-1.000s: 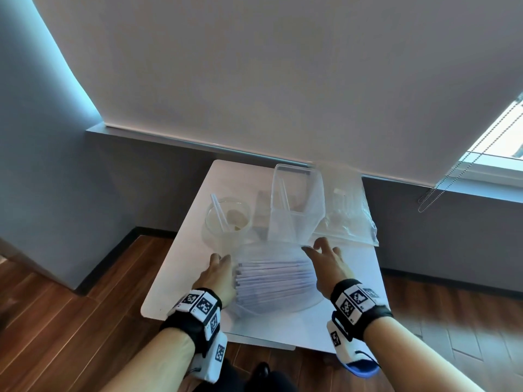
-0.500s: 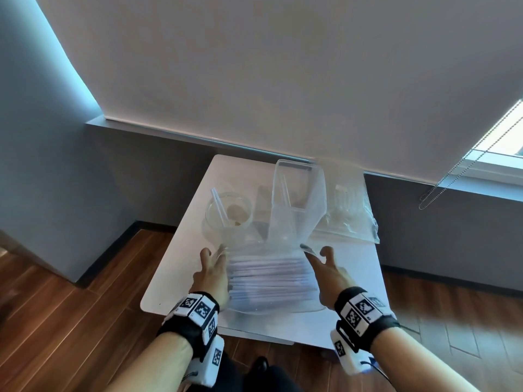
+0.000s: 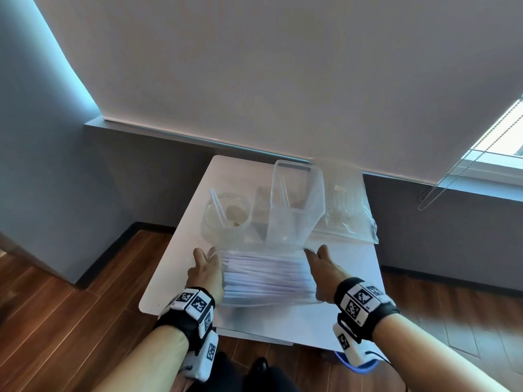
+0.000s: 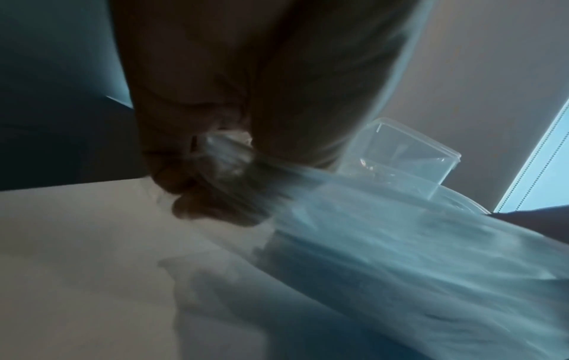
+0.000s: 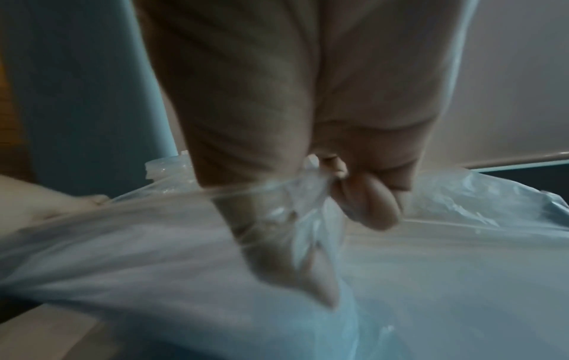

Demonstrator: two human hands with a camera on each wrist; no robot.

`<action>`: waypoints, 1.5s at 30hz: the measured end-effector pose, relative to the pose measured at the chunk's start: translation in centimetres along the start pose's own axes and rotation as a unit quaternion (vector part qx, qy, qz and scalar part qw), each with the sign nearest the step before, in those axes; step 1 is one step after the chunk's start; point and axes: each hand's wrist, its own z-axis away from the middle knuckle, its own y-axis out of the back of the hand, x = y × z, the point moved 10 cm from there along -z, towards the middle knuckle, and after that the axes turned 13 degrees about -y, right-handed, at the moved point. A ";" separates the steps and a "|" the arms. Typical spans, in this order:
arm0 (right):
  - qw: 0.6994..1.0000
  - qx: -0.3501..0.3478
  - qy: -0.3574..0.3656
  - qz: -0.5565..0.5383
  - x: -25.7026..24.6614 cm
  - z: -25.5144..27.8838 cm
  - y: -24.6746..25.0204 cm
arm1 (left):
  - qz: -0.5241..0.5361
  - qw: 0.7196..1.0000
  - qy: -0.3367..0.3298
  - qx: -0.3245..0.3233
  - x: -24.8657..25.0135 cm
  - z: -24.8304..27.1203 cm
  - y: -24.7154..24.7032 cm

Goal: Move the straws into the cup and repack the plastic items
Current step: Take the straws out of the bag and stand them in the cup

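A clear plastic bag (image 3: 266, 281) full of white straws (image 3: 268, 274) lies at the near middle of the white table (image 3: 353, 321). My left hand (image 3: 208, 267) pinches the bag's left upper corner (image 4: 224, 151) with curled fingers. My right hand (image 3: 319, 264) pinches the right upper corner (image 5: 295, 192) the same way, stretching the bag's mouth between the two. Behind, at the left, a round clear cup (image 3: 227, 219) holds one straw (image 3: 218, 207). A tall clear rectangular container (image 3: 294, 205) stands just behind the bag.
A second clear zip bag (image 3: 348, 219) with plastic items lies at the table's back right. A grey wall and a white roller blind rise behind the table. A bead chain (image 3: 464, 165) hangs at the right. Wooden floor surrounds the small table.
Both hands slid forward along the bag's sides to its far corners and closed on them. The bag's mouth is now pulled taut and raised a little.
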 end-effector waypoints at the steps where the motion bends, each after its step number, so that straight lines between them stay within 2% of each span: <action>1: 1.000 -0.006 0.002 -0.001 0.0 -0.1 -0.3 | -0.009 1.000 0.000 -0.007 0.0 0.0 -0.1; 6: 0.998 -0.036 0.007 -0.045 -0.5 0.4 -1.3 | 0.010 1.000 -0.009 -0.015 -0.3 0.4 -0.8; 10: 0.994 0.003 0.014 -0.112 -0.4 0.4 -0.9 | 0.003 1.000 -0.015 -0.012 -0.4 0.2 -0.8; 14: 0.994 -0.023 0.002 -0.104 -0.3 0.4 -1.6 | 0.019 0.999 -0.001 -0.041 -0.6 0.1 -1.8; 16: 0.994 0.005 -0.004 -0.107 0.0 0.2 -0.8 | 0.035 0.999 -0.004 -0.036 -0.7 -0.4 -1.8; 20: 0.994 -0.036 -0.003 -0.098 0.0 -0.1 -1.6 | 0.080 0.995 0.018 -0.053 -1.9 -0.5 -2.7; 23: 0.993 -0.023 0.003 -0.116 0.0 -0.3 -1.4 | 0.118 0.991 0.040 -0.052 -2.8 -0.6 -3.0; 25: 0.990 -0.020 0.017 -0.140 -0.2 -0.3 -1.3 | 0.152 0.987 0.032 -0.041 -3.0 -0.7 -3.3; 29: 0.967 -0.039 0.004 -0.251 -0.3 -0.8 -1.7 | 0.223 0.974 -0.019 0.016 -2.1 -1.4 -3.2; 34: 0.934 0.013 -0.026 -0.356 0.6 -1.4 -1.4 | 0.272 0.962 0.022 -0.017 -1.8 -0.8 -4.2; 40: 0.934 0.050 -0.005 -0.354 0.9 -1.7 -1.1 | 0.311 0.950 0.037 0.002 -2.3 -1.2 -3.9; 43: 0.932 0.070 -0.002 -0.356 1.1 -1.8 -1.2 | 0.375 0.924 0.062 0.030 -2.5 -1.2 -3.7; 45: 0.917 0.072 -0.002 -0.393 1.0 -1.5 -0.9 | 0.406 0.909 0.069 0.065 -2.4 -1.4 -3.2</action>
